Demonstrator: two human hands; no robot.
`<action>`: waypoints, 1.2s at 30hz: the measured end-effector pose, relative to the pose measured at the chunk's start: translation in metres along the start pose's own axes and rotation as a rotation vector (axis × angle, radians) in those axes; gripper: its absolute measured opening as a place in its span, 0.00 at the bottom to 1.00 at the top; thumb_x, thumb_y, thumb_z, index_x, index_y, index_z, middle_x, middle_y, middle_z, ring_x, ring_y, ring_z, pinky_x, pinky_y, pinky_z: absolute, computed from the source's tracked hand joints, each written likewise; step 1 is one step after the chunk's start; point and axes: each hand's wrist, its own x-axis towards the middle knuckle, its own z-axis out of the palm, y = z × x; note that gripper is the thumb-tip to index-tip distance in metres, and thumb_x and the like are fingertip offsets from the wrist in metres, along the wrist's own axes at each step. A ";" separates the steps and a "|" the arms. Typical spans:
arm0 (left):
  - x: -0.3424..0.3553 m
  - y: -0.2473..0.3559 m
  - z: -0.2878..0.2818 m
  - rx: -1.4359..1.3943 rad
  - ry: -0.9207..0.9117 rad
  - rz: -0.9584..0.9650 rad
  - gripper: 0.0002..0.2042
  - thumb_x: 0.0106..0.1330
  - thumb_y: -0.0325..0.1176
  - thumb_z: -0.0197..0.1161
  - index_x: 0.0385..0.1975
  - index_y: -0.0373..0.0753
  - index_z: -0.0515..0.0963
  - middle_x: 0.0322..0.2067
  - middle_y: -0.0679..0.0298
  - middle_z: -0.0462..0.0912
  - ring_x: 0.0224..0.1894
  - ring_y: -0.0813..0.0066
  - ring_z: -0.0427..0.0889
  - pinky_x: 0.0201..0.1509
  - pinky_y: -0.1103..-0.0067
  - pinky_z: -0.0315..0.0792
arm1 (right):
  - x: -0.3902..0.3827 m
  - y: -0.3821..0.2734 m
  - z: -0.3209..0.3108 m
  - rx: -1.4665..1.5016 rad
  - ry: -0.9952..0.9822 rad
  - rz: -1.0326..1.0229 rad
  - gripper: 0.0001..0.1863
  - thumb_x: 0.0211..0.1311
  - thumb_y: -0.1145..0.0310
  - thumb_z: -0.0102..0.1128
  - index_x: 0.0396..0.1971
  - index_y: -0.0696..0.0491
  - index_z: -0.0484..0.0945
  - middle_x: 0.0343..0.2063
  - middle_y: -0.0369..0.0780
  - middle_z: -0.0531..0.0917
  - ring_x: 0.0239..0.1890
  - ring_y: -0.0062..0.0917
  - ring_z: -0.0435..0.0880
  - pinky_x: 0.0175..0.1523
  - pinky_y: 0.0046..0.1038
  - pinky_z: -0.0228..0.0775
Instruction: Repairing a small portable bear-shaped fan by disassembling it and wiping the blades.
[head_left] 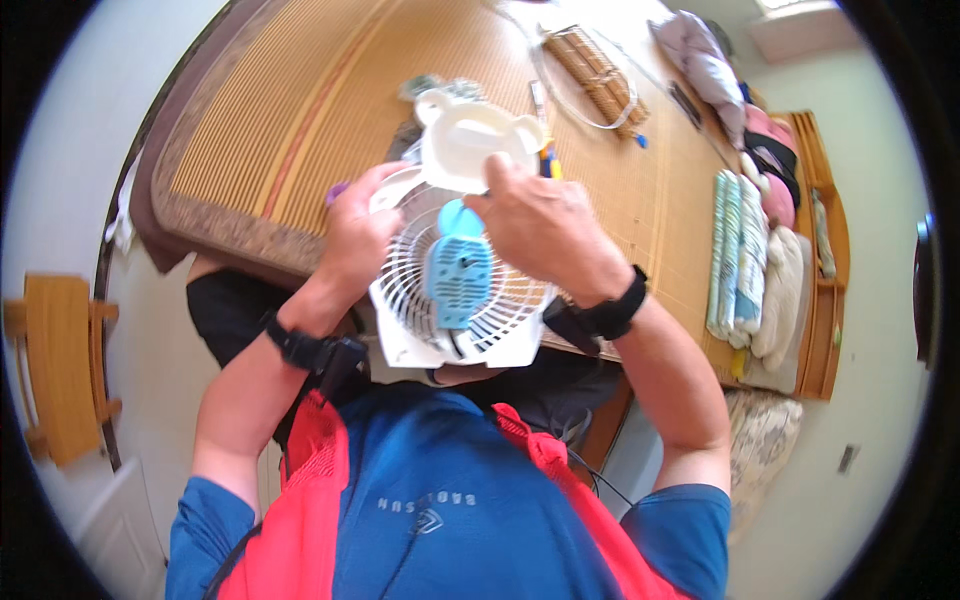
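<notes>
— Head view first: what is biggest?

— A bed covered by a woven bamboo mat (300,100), ribbed and tan with a dark brown border, filling twelve o'clock. At three o'clock, folded striped towels (738,250) and soft pillows lie against a wooden headboard (822,300).

— And in the middle?

— A small white plastic fan (455,300), square-framed, its round grille of thin radial ribs facing up, with a smooth blue motor housing (455,270) at the centre. It sits over the person's lap at the mat's near edge. A glossy white base (470,140) projects at twelve o'clock.

— The hands?

— The left hand (355,235) has its fingers clamped on the frame at nine o'clock. The right hand (540,225) presses curled fingers on the grille at two o'clock. Both wrists carry black bands.

— Anything smaller?

— A wicker tray (600,75) at one o'clock; its contents cannot be made out.
</notes>
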 end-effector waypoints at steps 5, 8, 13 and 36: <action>0.000 0.011 0.008 -0.083 -0.053 -0.066 0.31 0.60 0.15 0.51 0.68 0.27 0.75 0.57 0.56 0.87 0.56 0.70 0.88 0.65 0.75 0.81 | -0.008 0.009 0.009 0.037 0.157 0.010 0.20 0.80 0.54 0.65 0.35 0.57 0.79 0.20 0.46 0.86 0.25 0.42 0.92 0.30 0.42 0.81; -0.001 0.010 0.009 -0.052 -0.039 -0.067 0.32 0.58 0.15 0.50 0.67 0.26 0.76 0.57 0.55 0.87 0.57 0.69 0.88 0.66 0.74 0.81 | -0.018 0.012 0.011 0.096 0.089 0.109 0.19 0.77 0.53 0.66 0.35 0.56 0.82 0.22 0.43 0.88 0.26 0.38 0.93 0.32 0.39 0.83; -0.001 0.010 0.010 -0.048 -0.032 -0.068 0.32 0.57 0.14 0.49 0.67 0.26 0.76 0.58 0.55 0.86 0.58 0.70 0.87 0.66 0.75 0.80 | -0.022 0.016 0.020 0.125 0.276 0.043 0.16 0.78 0.59 0.64 0.34 0.57 0.80 0.25 0.45 0.89 0.28 0.39 0.93 0.32 0.41 0.82; -0.010 0.022 0.017 -0.026 -0.008 -0.112 0.35 0.57 0.14 0.49 0.70 0.27 0.74 0.58 0.54 0.87 0.56 0.69 0.89 0.62 0.77 0.83 | -0.033 0.010 0.025 0.123 0.285 0.072 0.05 0.70 0.69 0.63 0.36 0.54 0.79 0.24 0.40 0.87 0.27 0.32 0.93 0.28 0.37 0.80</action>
